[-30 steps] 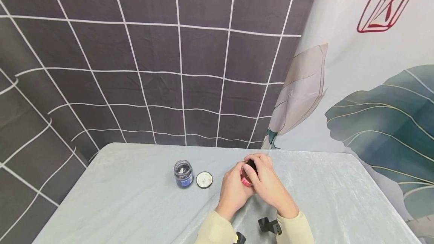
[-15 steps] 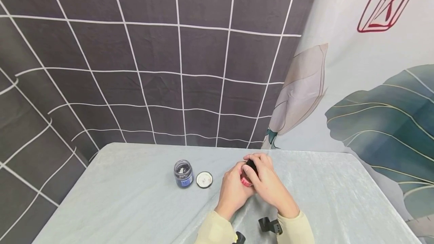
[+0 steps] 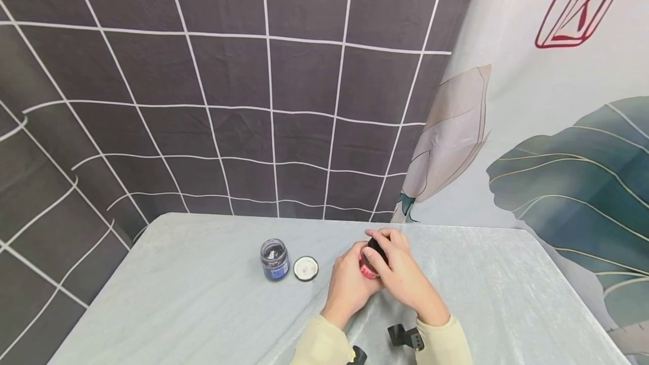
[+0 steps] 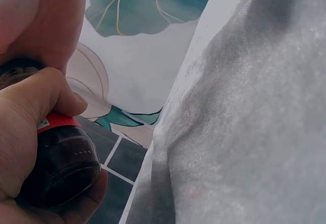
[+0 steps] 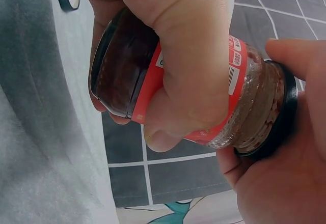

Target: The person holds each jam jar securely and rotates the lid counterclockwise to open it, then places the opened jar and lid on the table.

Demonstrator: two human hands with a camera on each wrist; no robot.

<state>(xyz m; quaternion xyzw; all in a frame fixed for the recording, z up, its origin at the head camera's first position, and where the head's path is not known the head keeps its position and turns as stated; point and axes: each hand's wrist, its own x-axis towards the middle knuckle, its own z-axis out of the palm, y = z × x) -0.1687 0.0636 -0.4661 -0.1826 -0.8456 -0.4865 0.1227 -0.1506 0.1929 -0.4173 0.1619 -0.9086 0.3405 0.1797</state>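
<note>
My left hand (image 3: 350, 277) grips a glass jar (image 4: 66, 158) with a red label and dark contents, its fingers and thumb wrapped round the body. The right wrist view shows the jar lying tilted, its black lid (image 5: 291, 102) at the mouth and the glass threads visible beside the lid's rim. My right hand (image 3: 400, 275) is curled over this lid, thumb on the near side. To the left on the table stands an uncapped jar (image 3: 275, 261) with a blue label. Between it and my hands lies a loose lid (image 3: 306, 268), pale inside facing up.
A pale grey cloth covers the table (image 3: 192, 292). Behind it hangs a dark curtain (image 3: 228, 78) with a white grid, and a leaf-patterned one (image 3: 527, 89) on the right. Each wrist wears a strap with a small black device (image 3: 400, 335).
Both hands keep their hold on the red-labelled jar and its lid. The right wrist has shifted very slightly to the right.
</note>
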